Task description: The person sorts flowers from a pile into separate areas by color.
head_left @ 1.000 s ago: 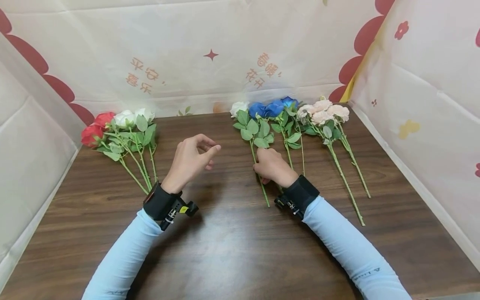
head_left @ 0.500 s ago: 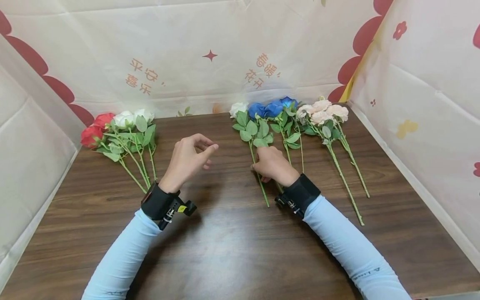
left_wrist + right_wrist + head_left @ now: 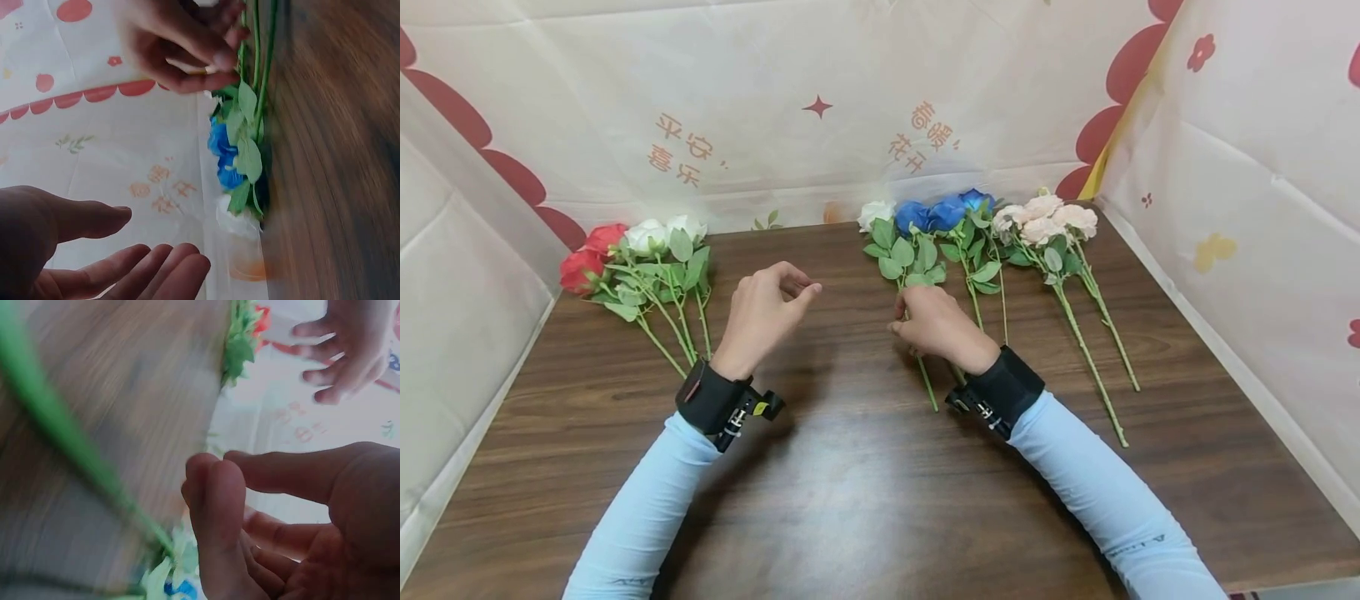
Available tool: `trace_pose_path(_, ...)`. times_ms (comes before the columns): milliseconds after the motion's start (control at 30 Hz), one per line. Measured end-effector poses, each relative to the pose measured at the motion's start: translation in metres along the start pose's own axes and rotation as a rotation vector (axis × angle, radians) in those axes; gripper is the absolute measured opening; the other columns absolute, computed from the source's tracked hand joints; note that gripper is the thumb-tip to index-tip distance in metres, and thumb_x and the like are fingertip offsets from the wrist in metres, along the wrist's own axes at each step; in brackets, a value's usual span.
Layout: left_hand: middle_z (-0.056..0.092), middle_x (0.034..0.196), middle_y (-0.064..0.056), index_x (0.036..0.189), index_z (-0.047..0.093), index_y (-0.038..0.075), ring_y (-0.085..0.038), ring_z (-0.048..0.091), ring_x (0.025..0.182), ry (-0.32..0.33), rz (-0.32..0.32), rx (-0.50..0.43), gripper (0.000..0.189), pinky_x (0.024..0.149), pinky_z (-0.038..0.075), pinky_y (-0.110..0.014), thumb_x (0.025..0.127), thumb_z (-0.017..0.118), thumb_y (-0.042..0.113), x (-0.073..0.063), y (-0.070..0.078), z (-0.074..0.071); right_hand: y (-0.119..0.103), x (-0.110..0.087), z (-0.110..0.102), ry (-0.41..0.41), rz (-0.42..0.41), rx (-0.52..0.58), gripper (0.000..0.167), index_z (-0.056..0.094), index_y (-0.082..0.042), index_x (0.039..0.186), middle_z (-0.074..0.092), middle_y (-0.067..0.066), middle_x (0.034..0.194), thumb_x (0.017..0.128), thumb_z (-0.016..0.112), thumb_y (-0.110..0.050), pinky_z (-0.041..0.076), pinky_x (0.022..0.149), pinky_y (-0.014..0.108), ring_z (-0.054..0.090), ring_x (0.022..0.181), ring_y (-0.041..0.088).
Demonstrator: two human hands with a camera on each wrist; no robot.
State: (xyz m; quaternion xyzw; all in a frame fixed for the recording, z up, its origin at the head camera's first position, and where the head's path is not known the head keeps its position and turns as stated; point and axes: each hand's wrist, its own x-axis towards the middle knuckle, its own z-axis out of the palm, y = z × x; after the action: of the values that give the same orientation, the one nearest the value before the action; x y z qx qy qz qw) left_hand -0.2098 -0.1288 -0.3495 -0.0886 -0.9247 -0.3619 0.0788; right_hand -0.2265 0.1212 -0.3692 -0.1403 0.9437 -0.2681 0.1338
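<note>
My right hand [image 3: 942,323] hovers at the stem of a white rose [image 3: 877,215], its fingers loosely bent. The right wrist view shows a green stem [image 3: 69,434] apart from the fingertips, and nothing held. Blue roses [image 3: 928,217] lie just right of the white one, partly behind the leaves. My left hand [image 3: 765,315] is raised over the table at left centre, fingers relaxed with a gap to the thumb. Left of it lie red roses [image 3: 582,271] and white roses [image 3: 658,236], their stems partly hidden by the left wrist.
Pale pink flowers [image 3: 1048,221] lie at the back right, long stems pointing toward the front. The brown wooden table [image 3: 850,508] is bounded by a printed cloth backdrop [image 3: 820,50] behind and at both sides. Each wrist wears a black strapped camera.
My right hand has loosened from the white rose's stem and risen slightly up and left. The left hand has drifted a little to the left. The flowers lie as before.
</note>
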Motion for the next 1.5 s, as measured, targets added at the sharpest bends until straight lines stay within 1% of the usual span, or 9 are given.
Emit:
trace_pose_path(167, 0.079, 0.094, -0.012, 0.107, 0.074, 0.005, -0.027, 0.072, 0.075, 0.079, 0.003, 0.166, 0.028, 0.066, 0.053, -0.041, 0.098, 0.071, 0.031, 0.006, -0.015, -0.007, -0.014, -0.007, 0.001, -0.067, -0.040, 0.004, 0.014, 0.065, -0.008, 0.106, 0.076, 0.011, 0.075, 0.101, 0.068, -0.021, 0.060, 0.071, 0.035, 0.073, 0.059, 0.022)
trace_pose_path(300, 0.078, 0.098, -0.021, 0.109, 0.074, -0.002, -0.037, 0.072, 0.077, 0.095, -0.065, 0.330, 0.037, 0.059, 0.054, -0.048, 0.097, 0.072, 0.033, 0.010, -0.035, -0.021, -0.022, -0.013, 0.002, -0.078, -0.074, -0.021, 0.015, 0.065, -0.009, 0.106, 0.076, 0.010, 0.073, 0.101, 0.068, -0.022, 0.059, 0.078, 0.038, 0.074, 0.061, 0.025)
trace_pose_path(400, 0.070, 0.080, -0.020, 0.088, 0.070, -0.001, -0.036, 0.065, 0.067, 0.061, -0.152, 0.404, 0.038, 0.051, 0.047, -0.044, 0.095, 0.072, 0.036, 0.013, -0.053, -0.034, -0.026, -0.016, 0.003, -0.076, -0.094, -0.036, 0.015, 0.066, -0.009, 0.105, 0.076, 0.008, 0.071, 0.101, 0.068, -0.023, 0.058, 0.081, 0.040, 0.073, 0.058, 0.023)
trace_pose_path(533, 0.041, 0.058, -0.003, 0.061, 0.047, 0.010, -0.027, 0.050, 0.057, 0.005, -0.267, 0.441, 0.050, 0.047, 0.037, -0.037, 0.094, 0.073, 0.037, 0.017, -0.078, -0.052, -0.027, -0.018, 0.004, -0.073, -0.101, -0.048, 0.016, 0.066, -0.009, 0.105, 0.075, 0.007, 0.069, 0.101, 0.068, -0.024, 0.057, 0.083, 0.041, 0.070, 0.056, 0.019)
trace_pose_path(633, 0.038, 0.052, 0.001, 0.056, 0.045, 0.011, -0.027, 0.051, 0.057, -0.020, -0.328, 0.450, 0.053, 0.047, 0.037, -0.036, 0.092, 0.075, 0.036, 0.018, -0.094, -0.063, -0.028, -0.020, 0.004, -0.080, -0.104, -0.048, 0.016, 0.066, -0.009, 0.105, 0.075, 0.008, 0.068, 0.101, 0.068, -0.024, 0.057, 0.080, 0.039, 0.069, 0.055, 0.018)
trace_pose_path(767, 0.053, 0.048, -0.005, 0.055, 0.058, 0.008, -0.029, 0.060, 0.058, -0.058, -0.361, 0.431, 0.049, 0.053, 0.042, -0.037, 0.092, 0.075, 0.036, 0.018, -0.109, -0.072, -0.030, -0.021, 0.005, -0.082, -0.111, -0.049, 0.017, 0.066, -0.009, 0.106, 0.075, 0.008, 0.068, 0.102, 0.068, -0.025, 0.056, 0.077, 0.038, 0.068, 0.054, 0.017)
trace_pose_path(1033, 0.070, 0.058, -0.010, 0.075, 0.068, 0.003, -0.021, 0.068, 0.053, -0.104, -0.429, 0.344, 0.035, 0.071, 0.050, -0.044, 0.091, 0.077, 0.033, 0.019, -0.127, -0.068, -0.031, -0.019, 0.007, -0.070, -0.120, -0.059, 0.019, 0.066, -0.008, 0.107, 0.074, 0.008, 0.067, 0.101, 0.068, -0.026, 0.055, 0.073, 0.034, 0.065, 0.050, 0.013)
trace_pose_path(1300, 0.068, 0.052, -0.005, 0.057, 0.062, 0.008, -0.028, 0.071, 0.059, -0.080, -0.375, 0.379, 0.039, 0.072, 0.055, -0.050, 0.091, 0.071, 0.023, 0.021, -0.138, -0.060, -0.030, -0.018, 0.008, -0.072, -0.128, -0.049, 0.018, 0.066, -0.009, 0.105, 0.074, 0.007, 0.066, 0.102, 0.068, -0.027, 0.052, 0.063, 0.029, 0.067, 0.051, 0.015)
trace_pose_path(1500, 0.067, 0.048, -0.002, 0.063, 0.069, 0.003, -0.022, 0.074, 0.056, -0.140, -0.402, 0.256, 0.031, 0.092, 0.053, -0.057, 0.091, 0.065, 0.016, 0.023, -0.137, -0.064, -0.028, -0.018, 0.008, -0.077, -0.119, -0.038, 0.019, 0.066, -0.009, 0.106, 0.075, 0.008, 0.069, 0.102, 0.067, -0.027, 0.052, 0.061, 0.028, 0.069, 0.053, 0.018)
